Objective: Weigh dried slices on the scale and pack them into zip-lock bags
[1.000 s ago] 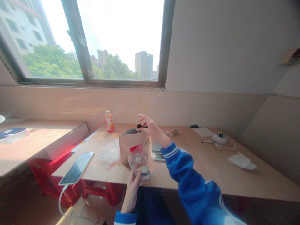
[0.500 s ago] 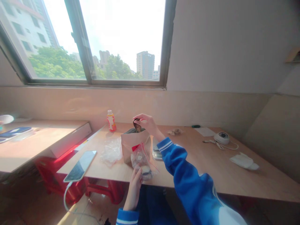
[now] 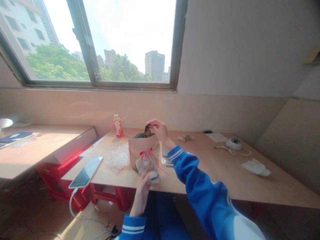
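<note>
A brown paper bag (image 3: 136,151) with a silvery lining stands open-topped near the table's front edge. Over its mouth my right hand (image 3: 160,129) pinches a small dark brown, crinkled piece (image 3: 147,131), whose kind I cannot make out. Lower down, in front of the bag, my left hand (image 3: 143,186) grips a clear zip bag (image 3: 147,164) with a red strip at its top. Pale and dark roundish contents show at the lower end of the zip bag. Partly hidden behind the paper bag and my right sleeve is a small kitchen scale (image 3: 166,160).
Left of the paper bag lie crumpled clear plastic (image 3: 117,158) and a charging phone (image 3: 86,172) at the table edge. A drink bottle (image 3: 118,126) stands behind. To the right are a small bag of pieces (image 3: 185,137), a white dome camera (image 3: 234,144) and a white cloth-like bundle (image 3: 256,167).
My right hand has shifted slightly right, still holding the dark piece over the paper bag's mouth. The zip bag in my left hand has tilted a little to the left. The view has moved slightly.
</note>
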A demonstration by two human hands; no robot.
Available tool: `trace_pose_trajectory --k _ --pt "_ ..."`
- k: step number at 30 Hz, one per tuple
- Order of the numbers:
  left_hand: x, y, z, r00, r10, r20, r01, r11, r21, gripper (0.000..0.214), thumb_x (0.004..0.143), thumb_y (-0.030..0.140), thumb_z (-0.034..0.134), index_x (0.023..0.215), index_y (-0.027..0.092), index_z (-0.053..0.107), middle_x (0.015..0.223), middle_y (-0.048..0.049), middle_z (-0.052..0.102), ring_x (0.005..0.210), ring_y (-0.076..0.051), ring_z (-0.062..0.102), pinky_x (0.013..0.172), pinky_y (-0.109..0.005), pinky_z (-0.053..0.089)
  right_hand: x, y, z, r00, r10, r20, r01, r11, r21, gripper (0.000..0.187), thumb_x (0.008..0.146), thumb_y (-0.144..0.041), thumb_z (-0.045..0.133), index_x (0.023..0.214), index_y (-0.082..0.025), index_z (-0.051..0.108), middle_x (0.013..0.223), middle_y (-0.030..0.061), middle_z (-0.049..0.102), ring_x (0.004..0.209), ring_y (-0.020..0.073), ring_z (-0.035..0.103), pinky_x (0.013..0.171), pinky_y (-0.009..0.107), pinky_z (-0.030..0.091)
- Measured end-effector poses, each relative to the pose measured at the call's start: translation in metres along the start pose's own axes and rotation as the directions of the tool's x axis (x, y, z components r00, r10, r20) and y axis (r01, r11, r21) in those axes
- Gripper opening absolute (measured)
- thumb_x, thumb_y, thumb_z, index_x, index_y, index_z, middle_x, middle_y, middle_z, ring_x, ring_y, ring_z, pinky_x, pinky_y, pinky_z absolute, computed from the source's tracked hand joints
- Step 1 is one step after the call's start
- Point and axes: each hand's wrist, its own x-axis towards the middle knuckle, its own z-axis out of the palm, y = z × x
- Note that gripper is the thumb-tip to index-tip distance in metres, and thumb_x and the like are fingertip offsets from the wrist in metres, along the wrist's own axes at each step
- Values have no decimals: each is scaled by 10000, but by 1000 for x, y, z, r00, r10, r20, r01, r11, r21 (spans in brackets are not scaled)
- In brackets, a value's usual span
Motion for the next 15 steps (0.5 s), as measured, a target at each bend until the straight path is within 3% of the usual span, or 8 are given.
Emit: trace_pose_trajectory --k 3,6,9,12,15 --pt "-2 2 1 999 17 39 -17 1000 14 512 785 389 577 1251 183 524 1214 -103 592 1141 -280 525 994 -426 372 -5 1 1 1000 8 28 -8 1000 1 133 748 -199 526 812 -194 643 831 10 669 811 143 640 762 284 515" --pt "-3 2 0 999 37 38 -38 998 42 534 754 339 626 1259 206 515 1238 -87 579 1188 -280 489 1040 -428 325 -15 1 -1 989 -61 136 69 996 -50 163 766 -175 510 827 -190 660 914 33 659 884 145 628 819 290 500" --pt "-2 -1 1 997 70 12 -71 996 58 534 700 291 692 1211 225 552 1309 -72 530 1258 -280 420 1077 -412 284 -24 -2 -6 956 -122 266 172 970 -170 238 775 -120 475 840 -191 692 1015 56 636 972 154 594 899 308 458" --pt "1 -4 1 996 90 -27 -88 994 72 530 698 317 701 1199 222 555 1316 -77 524 1273 -283 404 1092 -427 261 -28 -11 -13 924 -107 367 195 958 -211 388 734 -35 410 943 -196 695 1119 59 606 1044 161 563 965 335 415" --pt "2 -6 1 993 113 -36 -109 989 95 549 713 349 688 1223 217 536 1273 -88 560 1243 -284 442 1092 -450 254 -34 -28 -22 933 -117 339 186 966 -179 484 689 -3 382 1026 -200 668 1166 48 584 1115 165 520 1017 350 365"
